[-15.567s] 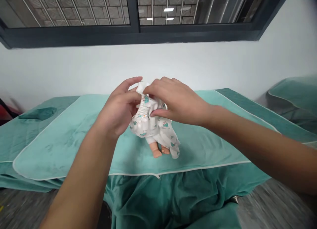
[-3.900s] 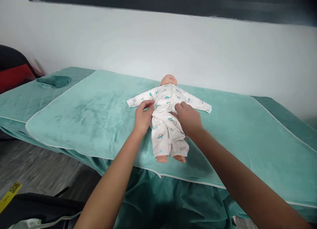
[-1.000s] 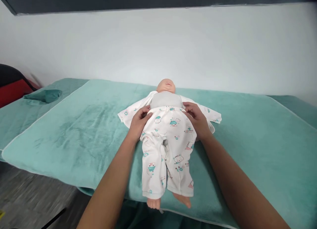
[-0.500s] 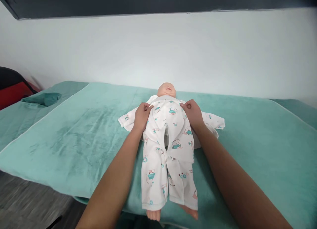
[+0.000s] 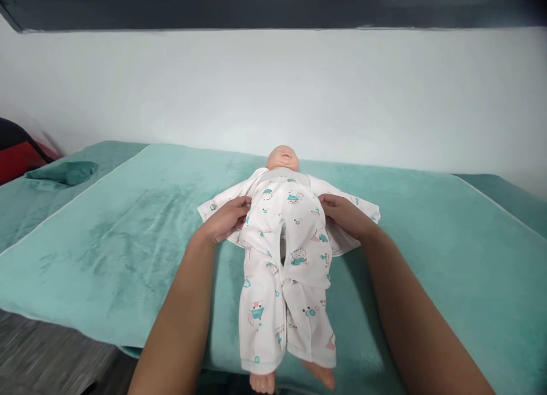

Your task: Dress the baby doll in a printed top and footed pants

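A baby doll [image 5: 282,156] lies on its back on a light teal towel [image 5: 128,241], head toward the wall, bare feet at the near edge. It wears white printed trousers [image 5: 284,269] pulled up to its chest, and a matching white top [image 5: 222,201] lies spread open beneath it. My left hand [image 5: 225,219] rests at the doll's left side, fingers curled on the edge of the top. My right hand [image 5: 344,214] lies at the other side, fingers pressed on the fabric by the trousers.
The towel covers a bed draped in darker green sheet [image 5: 491,181], set against a white wall. A folded dark green cloth [image 5: 62,171] lies at the far left. A red and black object [image 5: 15,153] shows at the left edge.
The trousers' waistband went from the doll's belly up to its chest. Both hands then slid down from the waistband to the doll's sides.
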Demonstrator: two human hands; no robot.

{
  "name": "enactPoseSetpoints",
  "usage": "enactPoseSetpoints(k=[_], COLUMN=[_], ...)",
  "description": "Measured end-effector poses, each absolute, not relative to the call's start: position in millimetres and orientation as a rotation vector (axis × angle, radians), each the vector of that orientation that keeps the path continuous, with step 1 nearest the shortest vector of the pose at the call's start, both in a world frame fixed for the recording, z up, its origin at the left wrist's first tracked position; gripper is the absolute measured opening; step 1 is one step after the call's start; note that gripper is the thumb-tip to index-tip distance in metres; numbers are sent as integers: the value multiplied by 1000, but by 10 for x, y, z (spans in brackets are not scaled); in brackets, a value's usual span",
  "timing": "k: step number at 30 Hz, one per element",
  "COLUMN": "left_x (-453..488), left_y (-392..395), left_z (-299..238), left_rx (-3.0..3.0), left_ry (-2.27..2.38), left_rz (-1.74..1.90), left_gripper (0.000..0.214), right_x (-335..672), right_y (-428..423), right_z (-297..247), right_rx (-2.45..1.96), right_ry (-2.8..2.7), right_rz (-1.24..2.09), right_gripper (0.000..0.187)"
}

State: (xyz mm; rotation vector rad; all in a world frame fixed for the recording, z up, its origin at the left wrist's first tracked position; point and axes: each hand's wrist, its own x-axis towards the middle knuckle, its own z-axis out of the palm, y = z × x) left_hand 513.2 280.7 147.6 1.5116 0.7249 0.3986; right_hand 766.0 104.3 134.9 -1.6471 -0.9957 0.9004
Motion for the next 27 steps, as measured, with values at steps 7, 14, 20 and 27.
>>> enactPoseSetpoints(k=[7, 14, 20, 27], left_x=[5049, 5058, 5095, 5157], left_y=[2859, 2860, 2839, 2766], left_z=[1517, 1495, 1432, 1370], left_rx=[1618, 1565, 1528, 1420], left_ry=[550, 481, 492, 454], left_rz=[239, 212, 304, 456], left_gripper=[42, 44, 46, 37], right_x=[7649, 7584, 7579, 7530], right_y=[980, 1015, 1073, 1143], right_z=[1305, 1291, 1202, 1106], right_rx=[-1473, -1318, -1371, -1412], right_ry=[-863, -794, -802, -800], right_rz=[1064, 1118, 974, 662], right_gripper=[24, 28, 26, 25])
